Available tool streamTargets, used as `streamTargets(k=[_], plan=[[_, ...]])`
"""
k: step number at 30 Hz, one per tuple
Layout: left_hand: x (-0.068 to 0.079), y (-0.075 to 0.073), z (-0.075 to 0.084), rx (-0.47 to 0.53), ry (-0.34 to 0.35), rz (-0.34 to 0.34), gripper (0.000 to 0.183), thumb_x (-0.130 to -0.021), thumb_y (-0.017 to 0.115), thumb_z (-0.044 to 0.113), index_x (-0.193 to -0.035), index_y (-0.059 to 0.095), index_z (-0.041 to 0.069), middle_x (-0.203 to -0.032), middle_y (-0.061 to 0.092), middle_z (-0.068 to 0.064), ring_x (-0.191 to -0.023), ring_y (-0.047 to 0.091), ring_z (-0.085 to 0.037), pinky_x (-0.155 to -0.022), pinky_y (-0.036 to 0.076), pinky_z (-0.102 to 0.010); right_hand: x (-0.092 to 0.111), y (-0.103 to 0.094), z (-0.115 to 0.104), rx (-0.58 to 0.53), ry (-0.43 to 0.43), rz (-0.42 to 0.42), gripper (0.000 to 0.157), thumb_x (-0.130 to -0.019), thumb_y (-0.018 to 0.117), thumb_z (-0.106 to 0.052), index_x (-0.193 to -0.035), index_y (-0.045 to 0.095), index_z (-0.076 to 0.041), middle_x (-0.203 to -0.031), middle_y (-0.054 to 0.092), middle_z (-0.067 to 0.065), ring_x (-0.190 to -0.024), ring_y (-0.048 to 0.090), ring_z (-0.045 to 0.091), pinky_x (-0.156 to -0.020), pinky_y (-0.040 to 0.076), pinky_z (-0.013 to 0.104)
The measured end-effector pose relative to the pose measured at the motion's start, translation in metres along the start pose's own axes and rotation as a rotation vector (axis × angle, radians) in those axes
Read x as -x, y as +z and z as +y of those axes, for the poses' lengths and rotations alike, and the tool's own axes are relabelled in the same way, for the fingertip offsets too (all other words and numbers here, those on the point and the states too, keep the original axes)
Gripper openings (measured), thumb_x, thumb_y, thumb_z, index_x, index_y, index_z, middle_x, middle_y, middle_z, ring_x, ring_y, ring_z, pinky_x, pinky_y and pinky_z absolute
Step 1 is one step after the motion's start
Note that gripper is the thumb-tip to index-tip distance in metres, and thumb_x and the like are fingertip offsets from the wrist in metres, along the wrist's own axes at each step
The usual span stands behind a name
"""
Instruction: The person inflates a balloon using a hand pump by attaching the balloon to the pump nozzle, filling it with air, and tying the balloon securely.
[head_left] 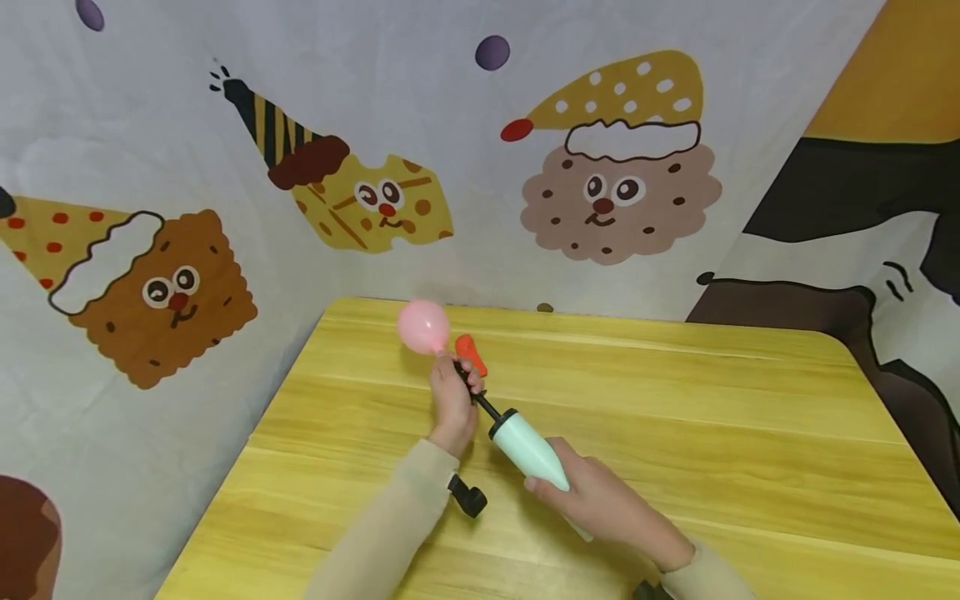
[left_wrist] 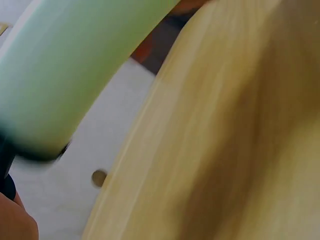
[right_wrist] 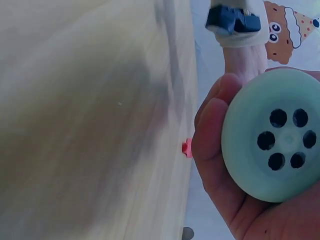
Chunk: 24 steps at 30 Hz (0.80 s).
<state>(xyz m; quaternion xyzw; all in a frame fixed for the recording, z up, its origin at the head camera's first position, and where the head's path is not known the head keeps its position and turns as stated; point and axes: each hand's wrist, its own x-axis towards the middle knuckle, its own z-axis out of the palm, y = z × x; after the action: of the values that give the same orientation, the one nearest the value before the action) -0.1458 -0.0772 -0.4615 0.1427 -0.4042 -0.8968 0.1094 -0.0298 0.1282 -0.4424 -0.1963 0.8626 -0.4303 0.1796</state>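
Air is apparently filling the pink balloon, which is showing round but fairly small at the far left of the table. The left hand is gripping the black front end by the balloon's neck; the right hand is curling round the mint-green pump. No knot is showing, so tying is probably remaining. A red piece, perhaps another balloon, is lying just right, seemingly unused.
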Motion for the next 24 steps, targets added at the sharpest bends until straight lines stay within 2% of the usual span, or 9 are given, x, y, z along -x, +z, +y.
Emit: streamTargets(k=[4, 9, 13, 18, 21, 24], plan=[[0.01, 0.005, -0.01, -0.038, -0.039, -0.009, 0.035, -0.115, 0.03, 0.028, -0.089, 0.045, 0.01, -0.071, 0.047, 0.003, -0.052, 0.041, -0.005, -0.045, 0.034, -0.015, -0.013, -0.002, -0.003, 0.004, -0.002, 0.011, 0.068, -0.103, 0.061, -0.05, -0.146, 0.045, 0.0, -0.087, 0.064, 0.004, -0.063, 0.062, 0.013, -0.048, 0.053, 0.029], [0.006, 0.004, -0.009, -0.045, -0.032, 0.003, 0.038, -0.115, 0.031, 0.032, -0.086, 0.046, 0.011, -0.07, 0.047, 0.003, -0.051, 0.041, -0.004, -0.045, 0.034, -0.015, -0.015, -0.001, -0.006, -0.02, 0.023, 0.018, 0.071, -0.102, 0.062, -0.051, -0.148, 0.043, -0.001, -0.086, 0.064, 0.004, -0.063, 0.062, 0.015, -0.048, 0.053, 0.03], [-0.007, -0.001, 0.003, 0.006, 0.003, 0.011, 0.034, -0.115, 0.03, 0.032, -0.09, 0.042, 0.012, -0.071, 0.047, 0.003, -0.051, 0.041, -0.005, -0.044, 0.034, -0.015, -0.006, -0.003, -0.006, -0.025, 0.035, 0.006, 0.069, -0.102, 0.063, -0.049, -0.15, 0.043, -0.004, -0.09, 0.066, 0.005, -0.065, 0.061, 0.015, -0.05, 0.053, 0.032], [-0.023, -0.013, 0.019, 0.057, 0.07, 0.061, 0.031, -0.115, 0.033, 0.03, -0.091, 0.041, 0.013, -0.072, 0.047, 0.002, -0.051, 0.041, -0.005, -0.044, 0.033, -0.015, 0.014, -0.008, -0.001, 0.006, 0.035, -0.034, 0.064, -0.102, 0.062, -0.049, -0.149, 0.044, -0.009, -0.092, 0.066, 0.006, -0.064, 0.06, 0.012, -0.05, 0.052, 0.031], [-0.024, -0.017, 0.02, 0.058, 0.081, 0.062, 0.03, -0.115, 0.031, 0.028, -0.091, 0.041, 0.013, -0.071, 0.046, 0.002, -0.051, 0.04, -0.005, -0.043, 0.033, -0.015, 0.019, -0.008, 0.003, 0.022, 0.011, -0.039, 0.062, -0.103, 0.062, -0.048, -0.148, 0.044, -0.01, -0.091, 0.064, 0.005, -0.064, 0.058, 0.01, -0.05, 0.051, 0.03], [-0.021, -0.019, 0.016, 0.055, 0.074, 0.052, 0.03, -0.116, 0.029, 0.028, -0.092, 0.039, 0.013, -0.07, 0.046, 0.001, -0.05, 0.04, -0.006, -0.042, 0.033, -0.016, 0.018, -0.005, 0.004, 0.039, -0.019, -0.034, 0.06, -0.103, 0.061, -0.047, -0.147, 0.045, -0.009, -0.089, 0.062, 0.003, -0.064, 0.057, 0.009, -0.051, 0.05, 0.029]])
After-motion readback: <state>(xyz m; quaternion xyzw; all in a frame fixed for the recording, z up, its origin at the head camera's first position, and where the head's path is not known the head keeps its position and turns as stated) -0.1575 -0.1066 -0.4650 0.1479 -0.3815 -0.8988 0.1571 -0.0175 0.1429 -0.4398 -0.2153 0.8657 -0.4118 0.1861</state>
